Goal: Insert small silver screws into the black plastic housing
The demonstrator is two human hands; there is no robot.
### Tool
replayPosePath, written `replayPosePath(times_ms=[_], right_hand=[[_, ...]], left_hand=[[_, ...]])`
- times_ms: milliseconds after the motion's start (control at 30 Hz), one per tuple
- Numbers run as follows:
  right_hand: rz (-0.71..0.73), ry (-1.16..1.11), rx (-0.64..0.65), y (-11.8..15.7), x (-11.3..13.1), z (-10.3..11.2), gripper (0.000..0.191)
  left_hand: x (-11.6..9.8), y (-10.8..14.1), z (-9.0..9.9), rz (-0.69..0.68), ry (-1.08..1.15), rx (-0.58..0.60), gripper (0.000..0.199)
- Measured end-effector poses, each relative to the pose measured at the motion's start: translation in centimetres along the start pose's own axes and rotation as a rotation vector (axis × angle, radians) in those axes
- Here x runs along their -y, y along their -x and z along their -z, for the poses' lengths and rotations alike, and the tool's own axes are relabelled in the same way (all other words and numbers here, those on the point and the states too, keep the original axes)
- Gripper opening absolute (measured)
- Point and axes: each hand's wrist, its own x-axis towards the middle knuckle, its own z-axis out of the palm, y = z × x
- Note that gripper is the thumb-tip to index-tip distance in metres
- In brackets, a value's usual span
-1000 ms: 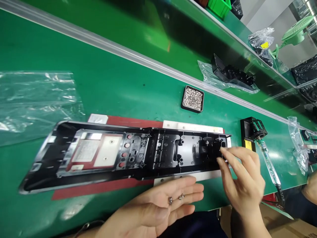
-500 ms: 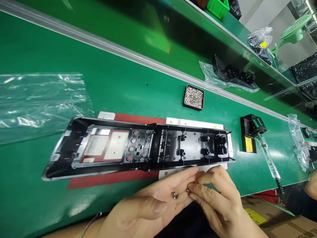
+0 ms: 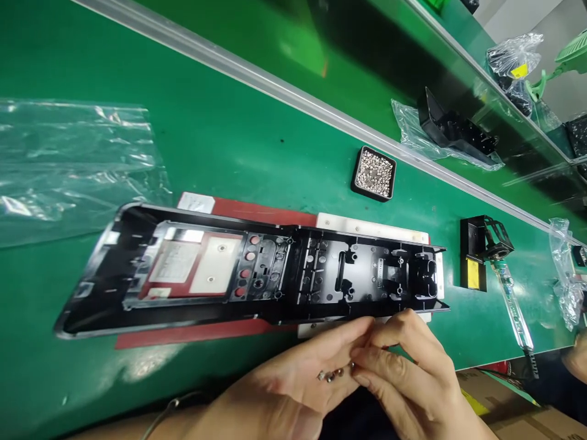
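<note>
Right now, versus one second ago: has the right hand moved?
Yes. Against the black tool stand, the right hand has moved leftward and toward the wearer, from the right end of the plastic housing to the left hand.

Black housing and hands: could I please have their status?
Left hand cupping small metal parts. Right hand pinching one. Black plastic housing on red fixture; hands partly hiding fixture's near edge.

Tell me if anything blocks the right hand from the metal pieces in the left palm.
Nothing visible does: the metal pieces lie uncovered on the left hand, and the right hand has its fingertips close beside them.
</note>
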Motion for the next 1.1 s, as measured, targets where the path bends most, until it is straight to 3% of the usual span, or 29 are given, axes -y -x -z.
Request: replayPosePath(times_ms=[133, 267, 400, 467, 567, 633, 767, 1100], right_hand=[[-0.009, -0.117, 0.025, -0.4, 0.5, 0.2, 0.033], [-0.068, -0.079, 0.131, -0.2, 1.1, 0.5, 0.043], [-0.037, -0.015, 0.154, 0.5, 1.1, 0.8, 0.041], [0.008, 0.001, 0.058, 1.0, 0.3, 0.9, 0.033], [0.035, 0.128, -0.186, 1.7, -1.6, 1.0, 0.019], [0.028, 0.227, -0.267, 1.7, -2.9, 1.0, 0.022], [0.020, 0.247, -0.263, 1.0, -4.3, 1.2, 0.023], [0.039, 0.151, -0.206, 0.7, -4.7, 2.5, 0.018]], left_hand=[[-1.0, -0.6, -0.4, 0.029, -0.098, 0.043, 0.076], [-1.4, -0.8, -0.6, 0.098, -0.085, 0.116, 0.075], [-0.5, -0.4, 0.2, 0.081, -0.017, 0.125, 0.071], [0.1, -0.2, 1.0, 0.052, -0.033, 0.108, 0.066], [0.7, 0.1, 2.1, 0.044, -0.036, 0.109, 0.060], [0.9, 0.2, 2.5, 0.050, -0.023, 0.112, 0.058], [0.8, 0.4, 2.6, 0.038, -0.017, 0.083, 0.057], [0.7, 0.6, 2.4, 0.037, -0.036, 0.048, 0.058]])
